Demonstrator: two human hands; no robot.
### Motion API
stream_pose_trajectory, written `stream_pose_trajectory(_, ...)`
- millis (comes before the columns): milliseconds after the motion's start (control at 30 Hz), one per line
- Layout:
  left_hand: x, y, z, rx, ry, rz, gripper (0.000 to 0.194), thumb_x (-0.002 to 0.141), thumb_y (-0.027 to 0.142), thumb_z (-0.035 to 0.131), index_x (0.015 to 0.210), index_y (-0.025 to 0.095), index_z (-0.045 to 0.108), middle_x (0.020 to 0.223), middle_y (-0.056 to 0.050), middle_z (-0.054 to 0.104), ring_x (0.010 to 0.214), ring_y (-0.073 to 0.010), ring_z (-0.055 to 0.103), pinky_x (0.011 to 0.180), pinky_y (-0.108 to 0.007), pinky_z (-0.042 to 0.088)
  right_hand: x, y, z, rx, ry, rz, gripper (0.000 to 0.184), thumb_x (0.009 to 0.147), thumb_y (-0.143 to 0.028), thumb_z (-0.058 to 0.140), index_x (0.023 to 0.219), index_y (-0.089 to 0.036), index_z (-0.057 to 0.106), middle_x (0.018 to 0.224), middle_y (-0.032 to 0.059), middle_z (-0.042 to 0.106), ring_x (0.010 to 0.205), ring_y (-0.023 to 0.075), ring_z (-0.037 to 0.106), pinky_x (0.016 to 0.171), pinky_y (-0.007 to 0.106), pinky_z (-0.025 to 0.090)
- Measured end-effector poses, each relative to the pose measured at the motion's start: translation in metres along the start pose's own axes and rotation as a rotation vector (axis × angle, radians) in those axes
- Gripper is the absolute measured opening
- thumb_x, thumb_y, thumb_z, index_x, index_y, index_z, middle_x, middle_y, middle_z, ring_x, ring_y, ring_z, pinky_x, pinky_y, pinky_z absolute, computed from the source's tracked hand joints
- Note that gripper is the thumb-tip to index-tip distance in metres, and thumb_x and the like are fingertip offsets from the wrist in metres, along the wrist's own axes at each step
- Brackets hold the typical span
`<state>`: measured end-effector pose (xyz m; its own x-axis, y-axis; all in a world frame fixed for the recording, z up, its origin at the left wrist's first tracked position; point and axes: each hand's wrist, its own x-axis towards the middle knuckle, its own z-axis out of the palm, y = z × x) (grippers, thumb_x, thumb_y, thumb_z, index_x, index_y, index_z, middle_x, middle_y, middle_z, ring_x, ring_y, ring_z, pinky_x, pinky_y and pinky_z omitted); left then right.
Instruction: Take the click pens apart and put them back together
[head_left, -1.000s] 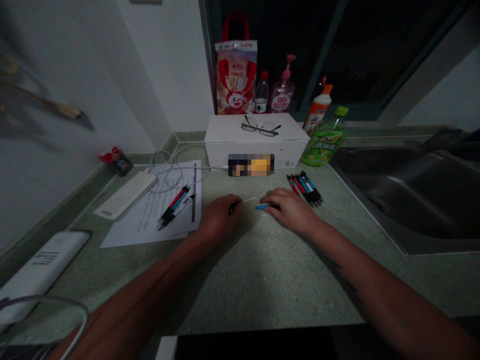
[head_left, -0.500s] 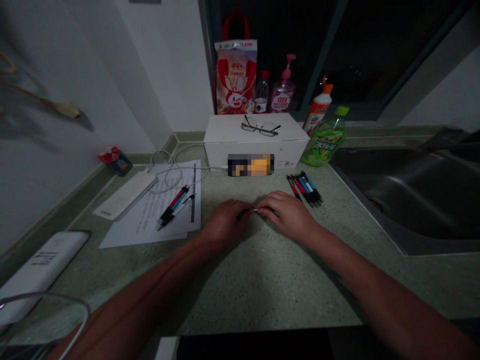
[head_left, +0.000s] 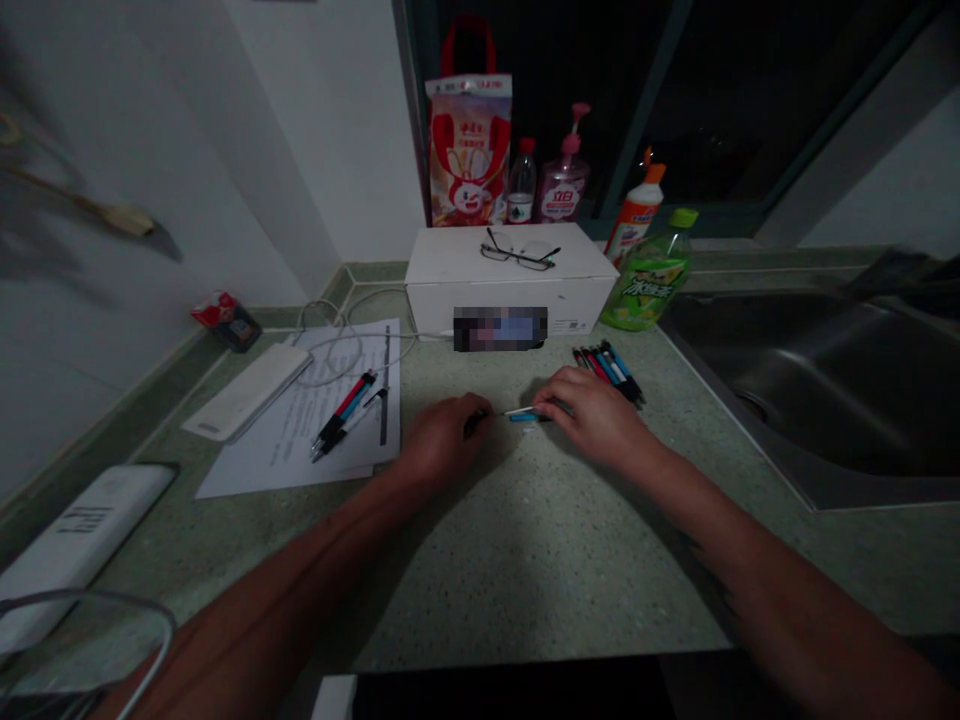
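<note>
My left hand (head_left: 446, 435) is closed, with what looks like a small black pen part (head_left: 475, 422) mostly hidden in its fingers. Between the two hands runs a thin white pen refill (head_left: 519, 411), its narrow tip close to my left fingertips. My right hand (head_left: 596, 410) pinches the refill's other end between thumb and fingers. Just beneath it a blue pen barrel (head_left: 523, 418) shows by the right fingertips; whether it is held or lies on the counter I cannot tell. Several pens (head_left: 619, 372) lie side by side beyond my right hand.
Left are printed sheets (head_left: 262, 465) with a few pens (head_left: 343, 415), a white slab-like device (head_left: 251, 390) and a white power bank (head_left: 97, 530). A white box (head_left: 510, 290) bearing glasses (head_left: 517, 255) stands behind; a green bottle (head_left: 649, 280) and a sink (head_left: 825, 390) are right.
My hands have moved apart, the right one shifting to the right. More of the white refill now shows between them, and the blue barrel has come into sight.
</note>
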<state>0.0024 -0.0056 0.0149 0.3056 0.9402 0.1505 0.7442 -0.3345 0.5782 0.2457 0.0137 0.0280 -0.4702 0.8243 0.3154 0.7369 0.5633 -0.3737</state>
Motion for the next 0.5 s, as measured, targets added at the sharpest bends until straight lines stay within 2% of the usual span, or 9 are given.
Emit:
stream_pose_trajectory(133,0.000,0.001,-0.002,0.024,-0.008,-0.062,0.016,0.095,0.026,0.058,0.105,0.021,0.071,0.096,-0.007,0.077,0.083,-0.0224,0.070,0.074,-0.033,0.050,0.000,0.008,-0.005,-0.023,-0.036,0.038,0.014,0.095,-0.016,0.061,0.089,-0.021,0.072,0.090,0.0064,0.067,0.090,0.0236,0.064,0.080,0.036,0.048)
stream_pose_trajectory(300,0.000,0.002,0.000,-0.017,-0.027,-0.083,0.024,0.096,0.029,0.059,0.118,0.023,0.069,0.099,-0.006,0.078,0.087,-0.0232,0.072,0.077,-0.034,0.051,0.001,0.007,-0.006,0.015,-0.045,0.039,0.015,0.093,-0.014,0.061,0.088,-0.022,0.074,0.090,0.0059,0.068,0.089,0.0227,0.064,0.080,0.035,0.049)
stream_pose_trajectory(500,0.001,0.002,0.002,0.038,-0.039,-0.040,0.018,0.097,0.029,0.058,0.104,0.023,0.074,0.097,-0.007,0.078,0.085,-0.0242,0.070,0.076,-0.035,0.050,0.001,0.002,-0.008,0.006,-0.080,0.064,0.015,0.093,-0.014,0.062,0.088,-0.021,0.073,0.090,0.0058,0.069,0.090,0.0226,0.064,0.080,0.035,0.048)
